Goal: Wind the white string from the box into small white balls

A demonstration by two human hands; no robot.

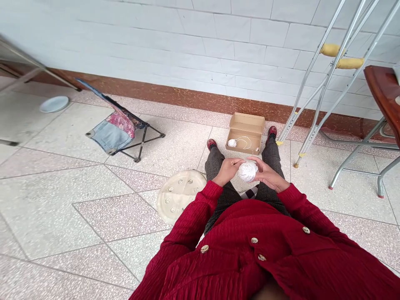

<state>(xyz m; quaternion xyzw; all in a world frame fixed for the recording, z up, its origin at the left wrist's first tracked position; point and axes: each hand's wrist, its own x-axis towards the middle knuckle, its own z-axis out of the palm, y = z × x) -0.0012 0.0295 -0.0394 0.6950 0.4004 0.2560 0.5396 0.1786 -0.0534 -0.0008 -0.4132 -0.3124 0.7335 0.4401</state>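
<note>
A white ball of yarn [248, 171] sits over my knees, cupped by my right hand [268, 174] whose fingers curl round it. My left hand [229, 168] is beside the ball on its left, fingers pinched together at the yarn strand. A thin strand runs down toward an open cardboard box [246, 124] on the floor between my feet. Inside the box lies a smaller white ball of yarn [231, 143] with a loose loop of thread.
A round cream plastic lid [179, 195] lies on the tiled floor left of my legs. A small folding stool [120, 125] stands further left, with a white plate [54, 103] beyond it. Metal crutches [328, 79] lean on the wall at right, next to a wooden table [383, 93].
</note>
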